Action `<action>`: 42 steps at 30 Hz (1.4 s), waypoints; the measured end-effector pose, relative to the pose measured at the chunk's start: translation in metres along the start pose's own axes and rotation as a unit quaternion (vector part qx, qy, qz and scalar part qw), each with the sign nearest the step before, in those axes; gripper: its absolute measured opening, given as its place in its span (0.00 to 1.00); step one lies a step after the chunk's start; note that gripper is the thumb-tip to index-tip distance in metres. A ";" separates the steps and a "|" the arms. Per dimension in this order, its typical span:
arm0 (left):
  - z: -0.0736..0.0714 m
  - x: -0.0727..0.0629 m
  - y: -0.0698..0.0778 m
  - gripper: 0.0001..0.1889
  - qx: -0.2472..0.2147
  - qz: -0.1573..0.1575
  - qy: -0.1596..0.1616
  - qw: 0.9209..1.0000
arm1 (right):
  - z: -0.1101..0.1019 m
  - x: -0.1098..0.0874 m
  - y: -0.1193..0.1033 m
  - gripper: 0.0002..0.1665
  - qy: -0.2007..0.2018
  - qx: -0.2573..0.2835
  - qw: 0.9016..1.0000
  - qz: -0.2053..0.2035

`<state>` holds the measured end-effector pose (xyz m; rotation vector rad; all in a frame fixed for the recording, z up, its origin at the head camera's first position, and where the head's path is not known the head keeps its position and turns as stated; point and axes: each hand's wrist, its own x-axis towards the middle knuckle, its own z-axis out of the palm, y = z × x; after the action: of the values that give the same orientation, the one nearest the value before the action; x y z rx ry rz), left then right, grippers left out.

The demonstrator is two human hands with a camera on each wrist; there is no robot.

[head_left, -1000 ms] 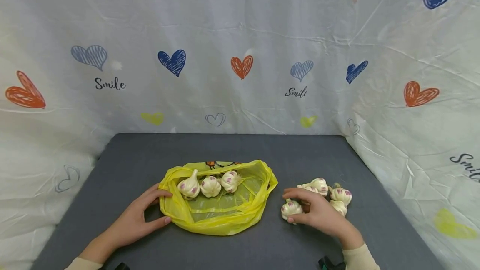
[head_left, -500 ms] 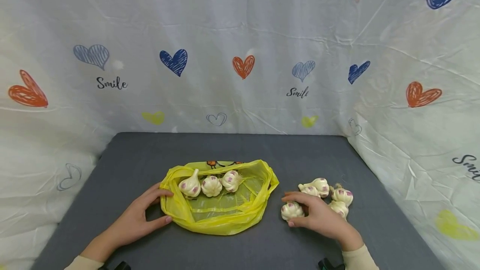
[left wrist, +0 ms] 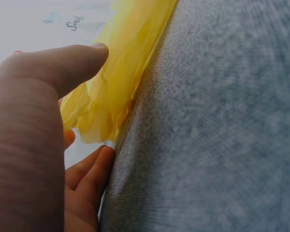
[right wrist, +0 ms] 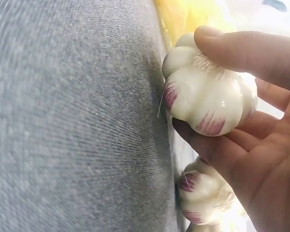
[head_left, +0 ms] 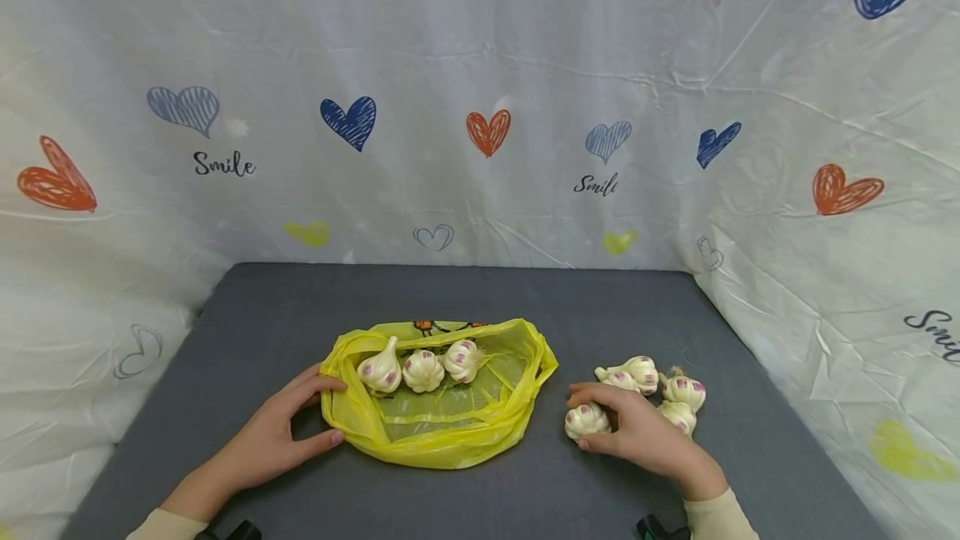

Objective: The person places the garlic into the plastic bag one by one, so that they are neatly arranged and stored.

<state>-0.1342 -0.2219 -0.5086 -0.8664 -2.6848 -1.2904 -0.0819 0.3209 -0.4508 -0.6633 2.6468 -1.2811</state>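
Observation:
A yellow plastic bag (head_left: pixel 450 450) lies with its mouth spread wide, and three garlic bulbs (head_left: pixel 423 371) sit inside along its far side. At the bag's left side is my left hand (head_left: pixel 262 448), its thumb and fingers apart and resting against the plastic. In the left wrist view the thumb (left wrist: pixel 82 63) lies beside the yellow film. Right of the bag, my right hand (head_left: pixel 645 432) holds a white garlic bulb (right wrist: pixel 208 92) with purple streaks between thumb and fingers, low over the table. The palm hides part of that bulb in the head view.
Several more garlic bulbs (head_left: pixel 682 392) lie in a cluster just beyond and right of my right hand. The dark grey tabletop (head_left: pixel 480 294) ends at a pale curtain (head_left: pixel 525 40) printed with hearts, which hangs behind and on both sides.
The garlic bulb in my right hand has turned a little, so its stem no longer shows in the head view. The left hand and the bag stay nearly still.

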 end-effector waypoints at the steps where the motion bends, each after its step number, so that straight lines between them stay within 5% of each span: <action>1: 0.000 0.000 0.000 0.28 0.001 0.000 0.000 1.000 | 0.000 0.000 -0.001 0.24 0.003 0.001 1.000 -0.001; 17: 0.001 -0.003 -0.003 0.28 0.000 -0.001 0.002 1.000 | -0.011 0.009 -0.015 0.21 0.020 -0.010 1.000 -0.009; 42: 0.002 0.000 -0.004 0.28 0.002 0.007 0.002 1.000 | -0.008 0.057 -0.055 0.27 0.021 -0.018 0.997 -0.071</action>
<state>-0.1359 -0.2225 -0.5129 -0.8797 -2.6735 -1.2826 -0.1168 0.2716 -0.3990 -0.8535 2.7044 -1.2983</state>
